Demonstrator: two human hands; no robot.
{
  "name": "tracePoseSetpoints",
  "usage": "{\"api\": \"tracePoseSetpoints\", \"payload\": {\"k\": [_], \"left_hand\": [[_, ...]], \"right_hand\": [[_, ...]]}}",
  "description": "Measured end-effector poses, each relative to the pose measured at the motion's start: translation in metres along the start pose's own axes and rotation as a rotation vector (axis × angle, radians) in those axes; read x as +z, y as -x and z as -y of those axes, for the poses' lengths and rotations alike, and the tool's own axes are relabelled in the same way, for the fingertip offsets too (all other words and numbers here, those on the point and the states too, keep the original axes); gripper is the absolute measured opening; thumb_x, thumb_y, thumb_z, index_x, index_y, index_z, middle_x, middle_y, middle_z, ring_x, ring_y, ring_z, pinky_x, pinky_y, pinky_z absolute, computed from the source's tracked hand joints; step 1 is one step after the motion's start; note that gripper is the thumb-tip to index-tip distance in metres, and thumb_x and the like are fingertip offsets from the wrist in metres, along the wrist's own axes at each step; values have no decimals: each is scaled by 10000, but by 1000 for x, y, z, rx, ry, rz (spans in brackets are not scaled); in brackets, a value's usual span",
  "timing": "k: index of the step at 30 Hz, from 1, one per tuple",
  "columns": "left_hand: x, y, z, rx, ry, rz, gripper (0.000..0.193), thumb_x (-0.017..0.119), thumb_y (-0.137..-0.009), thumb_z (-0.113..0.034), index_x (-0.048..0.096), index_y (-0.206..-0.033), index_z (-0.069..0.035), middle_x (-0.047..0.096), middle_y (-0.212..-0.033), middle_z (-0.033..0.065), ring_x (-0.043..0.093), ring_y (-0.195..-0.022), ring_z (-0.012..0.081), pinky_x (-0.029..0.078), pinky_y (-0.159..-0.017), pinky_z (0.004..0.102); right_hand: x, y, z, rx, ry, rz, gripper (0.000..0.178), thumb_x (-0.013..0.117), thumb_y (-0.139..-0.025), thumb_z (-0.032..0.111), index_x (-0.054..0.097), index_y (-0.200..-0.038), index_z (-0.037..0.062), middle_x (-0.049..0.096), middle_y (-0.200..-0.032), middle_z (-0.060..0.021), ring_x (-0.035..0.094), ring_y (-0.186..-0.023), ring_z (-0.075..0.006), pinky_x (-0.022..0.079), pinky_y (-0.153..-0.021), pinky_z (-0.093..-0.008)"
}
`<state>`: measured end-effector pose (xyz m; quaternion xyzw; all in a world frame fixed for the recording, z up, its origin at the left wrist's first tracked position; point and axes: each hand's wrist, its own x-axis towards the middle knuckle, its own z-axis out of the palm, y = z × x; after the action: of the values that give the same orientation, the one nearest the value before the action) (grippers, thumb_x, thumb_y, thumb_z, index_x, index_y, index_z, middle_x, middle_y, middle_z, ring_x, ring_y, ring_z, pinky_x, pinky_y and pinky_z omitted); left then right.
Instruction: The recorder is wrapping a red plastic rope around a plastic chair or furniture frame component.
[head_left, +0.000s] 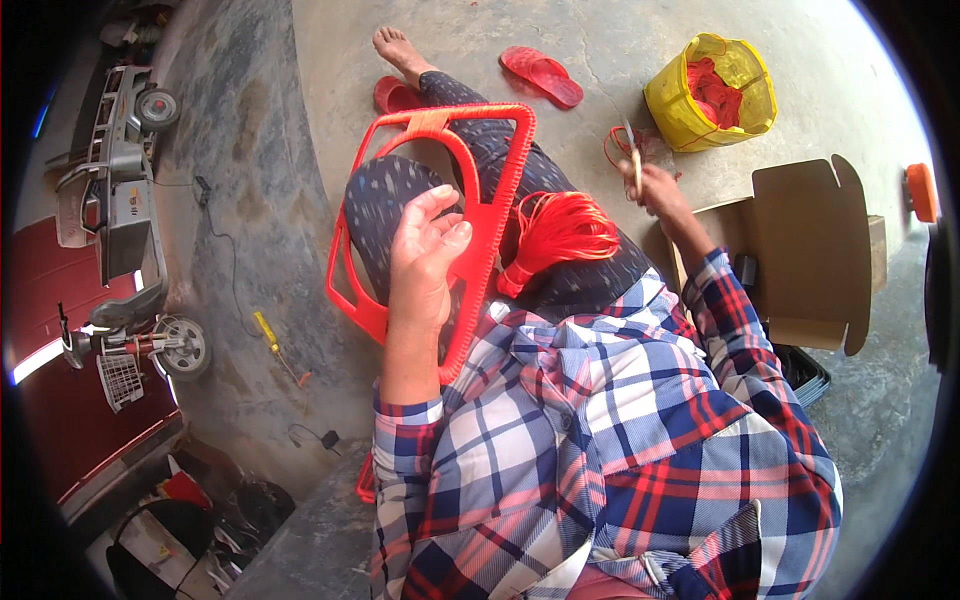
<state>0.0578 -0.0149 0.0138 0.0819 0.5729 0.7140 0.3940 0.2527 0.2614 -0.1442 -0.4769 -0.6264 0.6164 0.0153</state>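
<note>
A red frame (492, 228), its outer edge wrapped in red cord and with rounded openings inside, leans across my bent left leg. My left hand (425, 245) lies in front of it, palm turned up, with fingers loosely bent and apart and nothing seen in them. Out to the right, my right hand (655, 190) is closed round a slim tool (634, 160) with a pale, narrow end; its exact kind is unclear. Beside that tool are thin red strands (613, 148) on the floor. On my lap rests a bundle of glossy red cord (560, 238), tied at one end.
A yellow bucket-like container (677, 108) holding red material stands far right. Nearer is an open cardboard box (810, 250). Red slippers (541, 76) lie ahead. At left are a yellow-handled screwdriver (266, 331), a dark cable (236, 262) and a parked vehicle (125, 215).
</note>
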Motion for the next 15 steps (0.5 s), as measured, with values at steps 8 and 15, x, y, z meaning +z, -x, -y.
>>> {"api": "tracePoseSetpoints", "payload": {"k": [8,15], "left_hand": [[-7,2,-4,304,-453,267,241,687,-746,34,598,-967,-7,395,-1263,107,505,-1110,174,448,-978,324],[0,1,-1,268,-402,114,96,723,-778,42,641,-823,21,457,-1221,82,521,-1079,147,471,-923,289]], "right_hand": [[4,-38,-148,363,171,92,465,650,-849,509,575,-609,117,526,-557,23,524,-481,-151,420,-484,-329],[6,-44,-192,380,-240,-112,378,617,-893,448,603,-787,85,579,-685,-32,569,-562,-172,439,-505,-323]]}}
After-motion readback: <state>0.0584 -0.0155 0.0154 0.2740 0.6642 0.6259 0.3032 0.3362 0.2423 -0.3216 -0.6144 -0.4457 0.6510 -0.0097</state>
